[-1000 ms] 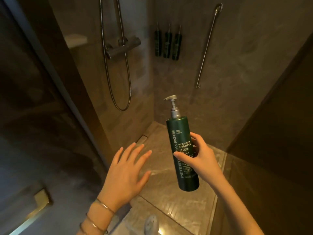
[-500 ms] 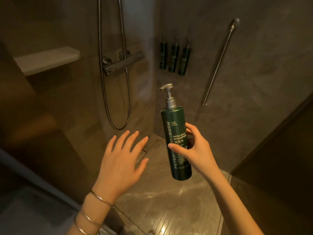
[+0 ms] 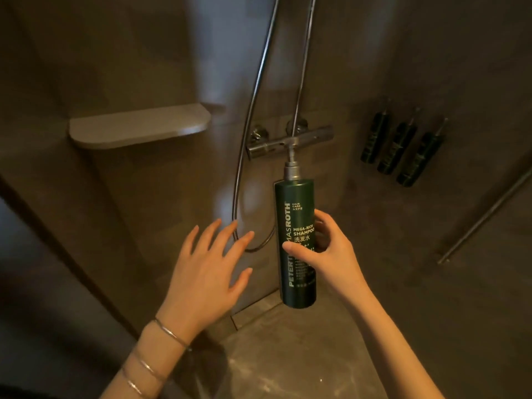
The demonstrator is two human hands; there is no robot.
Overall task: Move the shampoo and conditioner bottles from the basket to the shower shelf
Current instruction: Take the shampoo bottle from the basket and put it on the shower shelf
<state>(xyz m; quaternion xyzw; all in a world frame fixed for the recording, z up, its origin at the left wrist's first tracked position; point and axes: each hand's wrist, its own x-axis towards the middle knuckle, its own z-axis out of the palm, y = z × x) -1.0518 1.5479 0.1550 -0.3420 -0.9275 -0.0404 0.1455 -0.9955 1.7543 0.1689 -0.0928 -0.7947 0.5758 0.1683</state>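
A dark green pump bottle labelled shampoo [image 3: 293,214] stands upright in the air at centre, and my right hand [image 3: 331,254] grips its lower half from the right. To its left my left hand [image 3: 210,266] hovers with fingers spread and nothing in it. The pale stone shower shelf [image 3: 138,126] juts from the left wall, up and to the left of both hands, with nothing on it. No basket or conditioner bottle shows in this view.
A chrome shower mixer bar [image 3: 290,141] with a hose [image 3: 244,168] hangs on the wall just behind the bottle's pump. Three dark bottles [image 3: 400,148] are mounted on the right wall. A slanted grab rail [image 3: 483,217] runs at far right. Grey tiled floor [image 3: 288,355] lies below.
The view has swung left and closer into the shower, so the shelf now sits larger and nearer. The bottle and both hands have risen toward the mixer bar.
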